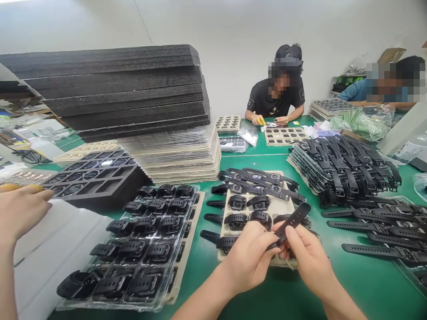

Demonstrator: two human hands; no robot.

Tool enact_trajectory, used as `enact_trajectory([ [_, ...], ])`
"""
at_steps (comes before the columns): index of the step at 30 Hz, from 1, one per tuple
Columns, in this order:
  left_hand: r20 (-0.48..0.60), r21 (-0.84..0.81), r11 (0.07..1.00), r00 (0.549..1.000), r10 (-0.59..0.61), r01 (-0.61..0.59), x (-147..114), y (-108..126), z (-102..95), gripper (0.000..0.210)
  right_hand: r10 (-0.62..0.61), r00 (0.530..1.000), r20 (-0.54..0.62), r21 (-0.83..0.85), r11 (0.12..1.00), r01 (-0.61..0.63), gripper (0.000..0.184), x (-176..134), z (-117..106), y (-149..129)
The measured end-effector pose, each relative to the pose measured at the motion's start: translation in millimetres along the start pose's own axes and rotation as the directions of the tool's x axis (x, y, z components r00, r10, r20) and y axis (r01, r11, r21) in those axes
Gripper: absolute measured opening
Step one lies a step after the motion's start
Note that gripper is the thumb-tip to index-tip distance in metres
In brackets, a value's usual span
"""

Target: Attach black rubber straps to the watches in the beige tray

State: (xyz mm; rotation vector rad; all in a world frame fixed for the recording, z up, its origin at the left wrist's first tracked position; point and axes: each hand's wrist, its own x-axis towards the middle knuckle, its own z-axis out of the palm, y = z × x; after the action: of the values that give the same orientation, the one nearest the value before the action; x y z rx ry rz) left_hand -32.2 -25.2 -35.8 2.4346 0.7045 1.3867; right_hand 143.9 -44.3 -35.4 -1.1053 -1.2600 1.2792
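Landmark: beige tray (230, 232), on the green table (267, 298), with coiled black watches in its cells.
Strap: one black watch strap (295, 222), held up over the beige tray's near right part; whether a watch case hangs from it cannot be told, the fingers cover that end.
Left hand: closed (248, 258), over the tray's near edge, thumb and fingers pinching the strap's lower end.
Right hand: closed (310, 255), at the tray's near right corner, thumb laid along the strap's middle, fingers behind.
Strap's long axis: slanting, from low at the left hand to high and rightward, away from the wearer.
Strap's tip: rounded free end, pointing up toward the tray's far right; a line of holes runs along the length.
Likely feel: light, rubbery, bendable, springing back; probably grippy, hard to break. Any case would be the heavier, scratch-prone part.
Best hold: flat faces near the covered end, thumb on top, a second pinch mid-length against twisting.
Clear tray: left of the beige tray, a clear plastic tray (113, 305) of coiled watches.
Watch pile: right of the beige tray, stacked trays topped with watches (347, 164).
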Motion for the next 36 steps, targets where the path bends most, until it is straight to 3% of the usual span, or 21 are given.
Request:
enact_trajectory([
  [9,-0.136,0.055,0.997,0.989,0.053,-0.046,2,0,6.4,0.024,0.01,1.0,-0.025,0.076,0.997,-0.008,0.049,-3,5,4],
  [12,-0.137,0.109,0.993,0.989,0.063,-0.049,4,1,4.2,0.024,-0.05,0.999,-0.016,-0.021,0.999,0.05,0.046,-3,3,3],
  [15,-0.134,0.094,0.995,0.991,0.03,-0.018,5,3,2.5,0.019,-0.193,0.974,0.115,-0.209,0.954,0.214,0.039,-3,-1,-2],
  [17,-0.142,-0.042,0.995,0.986,-0.092,0.087,4,5,2.4,0.014,-0.243,0.944,0.224,-0.281,0.911,0.302,0.034,-3,-2,-5],
  [19,-0.121,-0.264,0.928,0.946,-0.302,0.263,2,7,3.2,0.013,-0.248,0.927,0.283,-0.317,0.887,0.334,0.04,-4,-1,-8],
  [22,-0.034,-0.533,0.707,0.823,-0.567,0.465,-1,8,5.7,0.026,-0.272,0.929,0.25,-0.352,0.868,0.349,0.054,-6,6,-9],
  [26,-0.008,-0.724,0.506,0.728,-0.685,0.468,-2,5,9.7,0.037,-0.355,0.924,0.143,-0.403,0.832,0.382,0.044,-8,12,-12],
  [30,-0.028,-0.822,0.397,0.667,-0.745,0.409,1,2,13.1,0.044,-0.378,0.918,0.116,-0.453,0.803,0.388,0.038,-11,13,-16],
  [33,0.048,-0.832,0.347,0.679,-0.733,0.434,1,3,15.5,0.046,-0.31,0.946,0.094,-0.455,0.832,0.318,0.035,-12,14,-19],
  [36,0.149,-0.784,0.4,0.771,-0.62,0.474,-2,6,15.1,0.039,-0.149,0.98,0.132,-0.417,0.888,0.192,0.04,-9,16,-22],
])
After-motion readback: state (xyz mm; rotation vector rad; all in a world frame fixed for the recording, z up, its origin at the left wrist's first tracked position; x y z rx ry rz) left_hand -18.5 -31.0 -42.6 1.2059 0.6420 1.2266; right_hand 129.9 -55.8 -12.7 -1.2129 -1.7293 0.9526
